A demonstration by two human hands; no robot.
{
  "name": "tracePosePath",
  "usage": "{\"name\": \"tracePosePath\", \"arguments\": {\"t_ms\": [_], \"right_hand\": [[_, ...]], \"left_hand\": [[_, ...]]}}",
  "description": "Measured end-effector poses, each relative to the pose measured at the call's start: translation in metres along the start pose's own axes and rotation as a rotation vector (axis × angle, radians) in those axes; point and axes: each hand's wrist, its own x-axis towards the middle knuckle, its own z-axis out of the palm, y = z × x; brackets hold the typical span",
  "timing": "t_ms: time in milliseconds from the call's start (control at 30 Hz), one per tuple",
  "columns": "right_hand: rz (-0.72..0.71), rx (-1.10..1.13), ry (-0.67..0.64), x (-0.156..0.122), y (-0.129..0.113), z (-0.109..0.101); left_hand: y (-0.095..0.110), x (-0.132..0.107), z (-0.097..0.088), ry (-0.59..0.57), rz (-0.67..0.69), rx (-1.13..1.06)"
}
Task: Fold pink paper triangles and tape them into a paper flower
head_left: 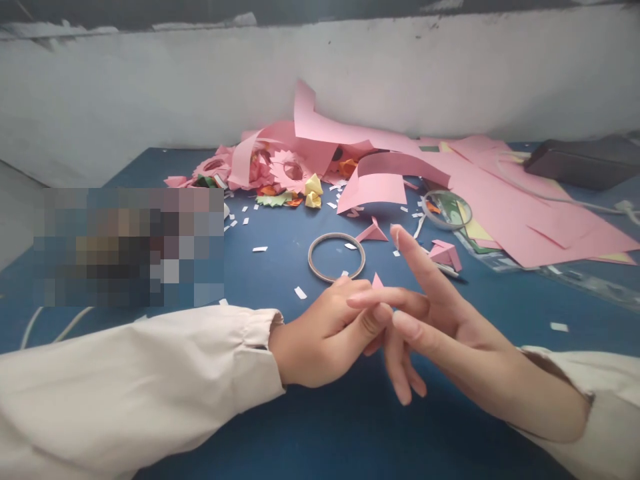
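Note:
My left hand (325,340) is closed, its thumb pressed toward its fingers. From between the two hands pokes the tip of a small pink paper piece (377,282); most of it is hidden, and it appears to be in my left hand's fingers. My right hand (450,320) meets the left fingertips with its fingers spread, the index finger stretched up. Just beyond the hands lies a thin roll of tape (311,257). Two folded pink paper pieces, one (373,231) near the roll and another (444,253) further right, rest on the blue table (260,287).
Pink paper sheets (525,220) cover the back right, with a second tape roll (425,207) and a dark flat object (583,163). Pink paper flowers (289,172) and yellow folded pieces (313,192) sit at the back. White scraps are scattered. A patch at left is pixelated.

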Motion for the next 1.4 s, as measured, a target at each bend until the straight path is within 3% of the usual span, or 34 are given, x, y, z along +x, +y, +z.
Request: {"name": "tracePosePath", "arguments": {"t_ms": [167,367,500,733,867,1033,1167,1400], "right_hand": [[0.052,0.077,0.000,0.002,0.000,-0.002],[0.220,0.263,-0.011,0.004,-0.005,-0.002],[0.263,0.246,0.028,0.004,-0.004,-0.003],[0.224,0.305,-0.051,0.005,-0.005,-0.010],[0.098,0.063,0.045,0.002,-0.006,-0.017],[-0.292,-0.594,0.334,0.003,0.004,-0.044],[-0.429,-0.902,0.319,0.007,0.011,-0.059],[-0.445,-1.035,0.220,0.007,0.015,-0.059]], "left_hand": [[0.002,0.002,-0.003,-0.040,0.040,0.074],[-0.001,0.002,0.000,-0.013,0.068,0.134],[-0.003,0.001,0.002,-0.021,0.059,0.175],[-0.001,0.002,0.001,-0.032,0.064,0.160],[0.001,0.003,0.000,-0.002,0.075,0.150],[0.000,0.002,0.000,0.132,-0.119,0.132],[0.000,0.002,0.000,0.198,-0.122,0.075],[-0.001,0.005,0.002,0.292,-0.156,0.027]]}}
